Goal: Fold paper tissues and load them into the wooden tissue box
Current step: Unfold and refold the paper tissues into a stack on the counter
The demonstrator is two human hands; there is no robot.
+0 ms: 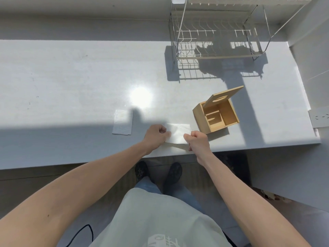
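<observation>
A white paper tissue (178, 133) lies near the counter's front edge, between my hands. My left hand (155, 135) pinches its left edge and my right hand (197, 139) pinches its right edge. Just to the right stands the wooden tissue box (216, 115), its lid (225, 96) tipped up and back; the inside looks bare. Further left, a small stack of folded tissues (122, 122) rests flat on the counter.
A wire dish rack (219, 32) stands at the back right of the white counter (80, 77). A wall with a socket plate (320, 118) bounds the right side. Sun glare marks the counter's middle. My feet show below the front edge.
</observation>
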